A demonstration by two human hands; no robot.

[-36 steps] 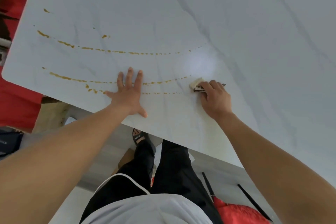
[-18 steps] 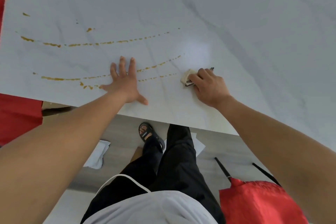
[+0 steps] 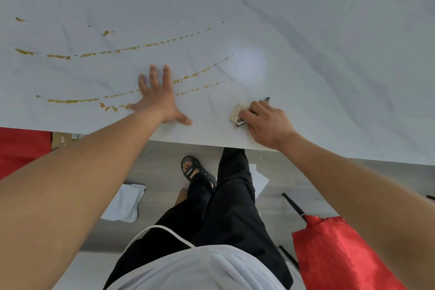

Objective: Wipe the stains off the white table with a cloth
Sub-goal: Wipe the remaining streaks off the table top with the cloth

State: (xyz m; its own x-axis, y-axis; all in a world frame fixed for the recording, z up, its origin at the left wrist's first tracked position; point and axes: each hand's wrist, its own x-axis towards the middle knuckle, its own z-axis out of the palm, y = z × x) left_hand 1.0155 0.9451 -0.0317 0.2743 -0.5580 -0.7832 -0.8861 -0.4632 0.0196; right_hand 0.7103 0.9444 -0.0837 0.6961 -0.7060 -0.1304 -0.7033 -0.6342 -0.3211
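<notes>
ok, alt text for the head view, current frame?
Seen from above, a person's right hand grips a crumpled cloth on a white marble-look table, while the left hand lies flat, fingers spread, across yellow-brown stain streaks.

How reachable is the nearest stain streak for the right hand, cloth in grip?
Likely yes. The right hand grips the cloth on the table, and only bare tabletop separates it from the nearest streak. Further left, the left hand lies flat across the streaks.

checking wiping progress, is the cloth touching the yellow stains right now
Apart. In the head view the cloth, gripped by the right hand, sits on bare table, with a clear gap to the nearest stains.
</notes>
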